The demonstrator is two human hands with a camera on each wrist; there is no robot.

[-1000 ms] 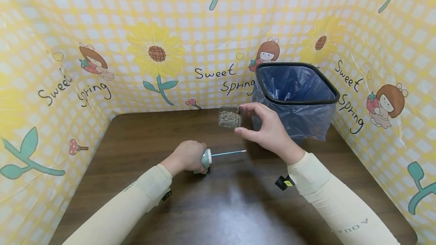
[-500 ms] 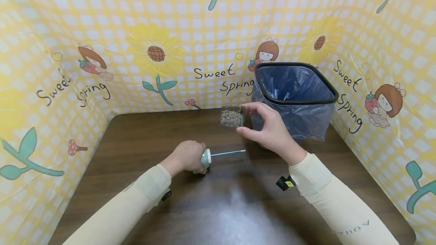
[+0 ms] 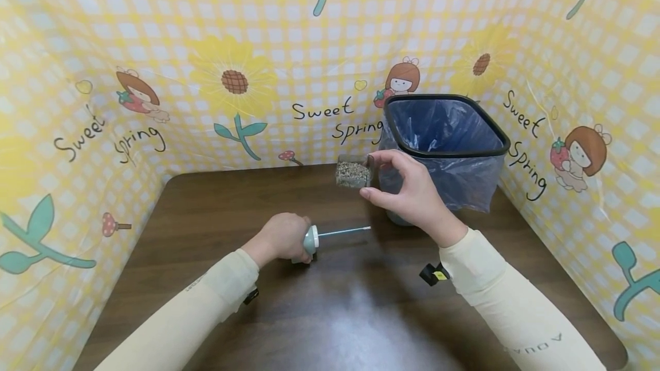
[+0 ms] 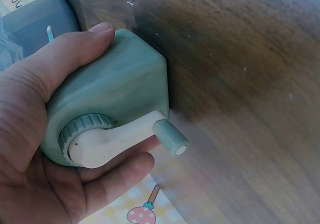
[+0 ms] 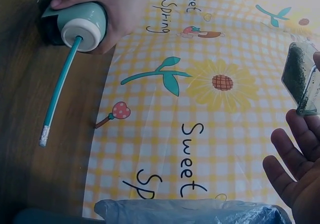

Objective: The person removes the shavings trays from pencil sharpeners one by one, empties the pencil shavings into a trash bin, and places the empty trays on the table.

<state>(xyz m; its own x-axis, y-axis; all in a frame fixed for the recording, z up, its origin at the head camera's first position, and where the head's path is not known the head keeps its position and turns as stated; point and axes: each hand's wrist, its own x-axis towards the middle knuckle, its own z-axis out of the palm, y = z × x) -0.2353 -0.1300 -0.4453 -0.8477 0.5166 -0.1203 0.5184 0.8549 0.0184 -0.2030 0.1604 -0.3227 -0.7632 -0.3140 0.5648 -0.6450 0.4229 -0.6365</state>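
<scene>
My left hand (image 3: 283, 236) grips a pale green hand-crank pencil sharpener (image 4: 125, 74) low over the table. Its white crank arm (image 4: 117, 140) ends in a green knob, turned away from the palm. From the sharpener's white front ring a blue-green pencil (image 5: 61, 94) sticks out, white eraser end outward, pointing right in the head view. Between thumb and fingers, my right hand (image 3: 412, 190) pinches a small see-through shavings drawer (image 3: 353, 174), raised above the table near the bin. Grey-brown pencil shavings fill much of it.
A dark-rimmed blue trash bin (image 3: 447, 153), lined with a clear plastic bag, stands at the back right, just behind my right hand. Small bits of debris (image 4: 131, 1) lie on the brown wooden table (image 3: 216, 199). A yellow checked sheet (image 3: 309, 44) walls the table.
My right hand has drifted slightly up and to the right with the shavings drawer. The left hand and the sharpener have stayed in place.
</scene>
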